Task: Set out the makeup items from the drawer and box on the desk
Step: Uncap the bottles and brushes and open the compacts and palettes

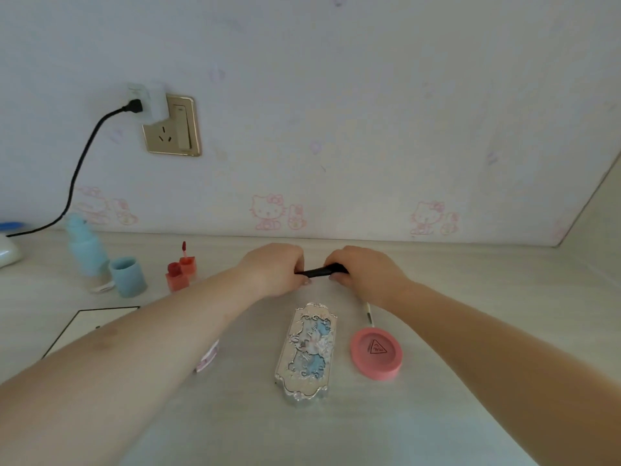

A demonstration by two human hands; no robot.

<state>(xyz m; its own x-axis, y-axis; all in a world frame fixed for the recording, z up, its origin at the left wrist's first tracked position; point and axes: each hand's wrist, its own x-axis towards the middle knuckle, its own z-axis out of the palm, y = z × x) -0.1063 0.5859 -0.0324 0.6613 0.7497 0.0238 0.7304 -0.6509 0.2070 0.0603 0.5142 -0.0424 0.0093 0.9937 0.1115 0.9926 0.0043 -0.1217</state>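
Note:
Both my hands hold a slim black makeup stick (319,271) level above the desk's far middle; my left hand (275,269) grips its left end and my right hand (364,269) its right end. Below them lie an ornate silver-and-blue palette (307,351) and a round pink compact (376,353). A thin white pencil (369,313) pokes out from under my right wrist. Two red lip tints (179,272) stand at the left, one with its wand out. A pink-and-white item (208,359) is mostly hidden under my left forearm.
A pale blue bottle (88,253) and its blue cap (127,276) stand far left. A black-edged white box (90,326) lies at the left. A black cable (79,169) runs from the wall socket (173,126) to a white device (8,253).

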